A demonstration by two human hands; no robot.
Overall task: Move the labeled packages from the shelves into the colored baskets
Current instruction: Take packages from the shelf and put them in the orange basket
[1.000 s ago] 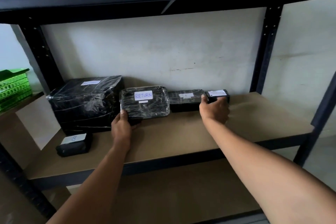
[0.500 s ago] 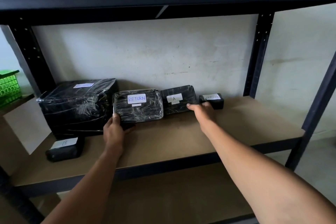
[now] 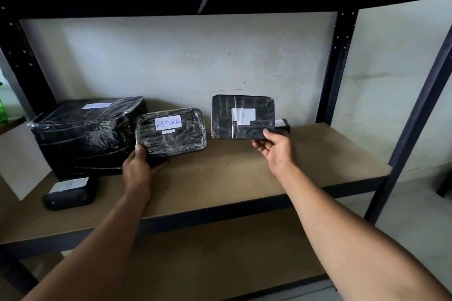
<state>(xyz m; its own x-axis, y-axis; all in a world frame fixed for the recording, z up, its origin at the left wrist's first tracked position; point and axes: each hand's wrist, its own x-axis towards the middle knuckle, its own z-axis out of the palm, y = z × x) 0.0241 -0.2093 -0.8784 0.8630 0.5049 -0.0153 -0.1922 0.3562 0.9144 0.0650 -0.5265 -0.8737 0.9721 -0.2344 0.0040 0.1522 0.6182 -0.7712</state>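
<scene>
Head view, one shelf (image 3: 244, 178) of a dark metal rack, items listed left to right.

1. Green basket (image 3: 2, 110): only a sliver shows at the far left edge of the frame, off the shelf.
2. Small black package with white label (image 3: 69, 193): lies at the shelf's front left corner; the mark on it is too faint to read. Untouched.
3. Large black-wrapped box (image 3: 83, 132): sits at the back left of the shelf, blurred label on top. Untouched.
4. RETURN package (image 3: 171, 132): tilted up toward the camera just beside the large box. Left hand (image 3: 139, 168) grips its lower left corner, thumb on the face, fingers curled beneath. Half a second ago it was gripped the same way and has hardly moved.
5. Flat black package with white label (image 3: 242, 117): held upright above mid-shelf, clear of the board. Right hand (image 3: 276, 149) pinches its lower right corner between thumb and fingers. Its label is blurred here. Half a second ago it leaned at the back of the shelf with the right hand just reaching it; a second ago that hand was on the small package further right.
6. Small black package (image 3: 282, 124): lies at the back, right of centre, mostly hidden behind item 5.

Status, as judged: both hands now carry a package, so two are ready to come off the shelf; three remain. No basket destination is in clear view.
</scene>
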